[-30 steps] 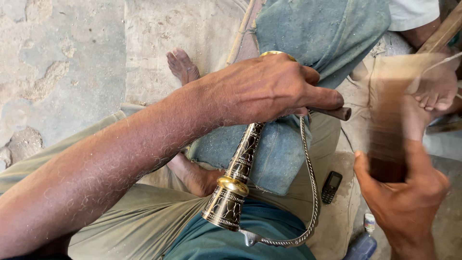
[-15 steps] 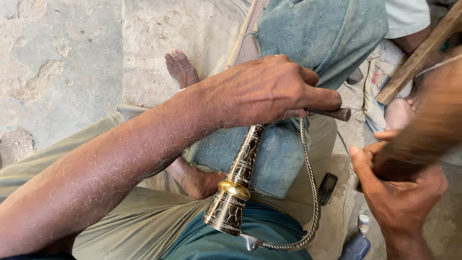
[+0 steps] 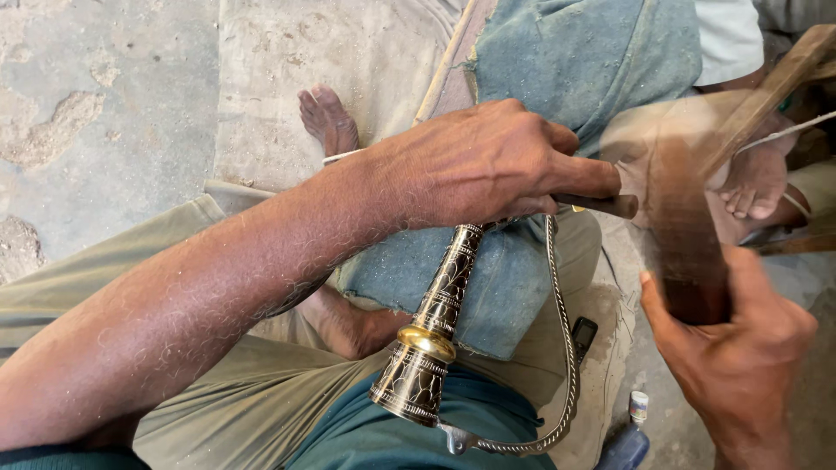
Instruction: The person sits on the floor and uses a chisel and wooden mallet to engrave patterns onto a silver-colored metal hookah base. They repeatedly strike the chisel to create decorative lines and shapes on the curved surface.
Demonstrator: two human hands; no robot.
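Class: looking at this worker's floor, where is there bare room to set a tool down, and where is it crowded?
Free: the concrete floor left of the bare foot and above the left forearm. Crowded: the lap, with the engraved brass piece, its chain and the blue cloth; the right hand swings a wooden block.

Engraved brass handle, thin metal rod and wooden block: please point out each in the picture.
engraved brass handle (image 3: 424, 352), head view, on its golden collar ring.
thin metal rod (image 3: 610, 205), head view, on the end past the left hand.
wooden block (image 3: 688, 252), head view, on its blurred middle.

Glossy engraved brass hilt (image 3: 433, 335), matt wooden mallet (image 3: 688, 252), rough concrete floor (image 3: 113, 113)
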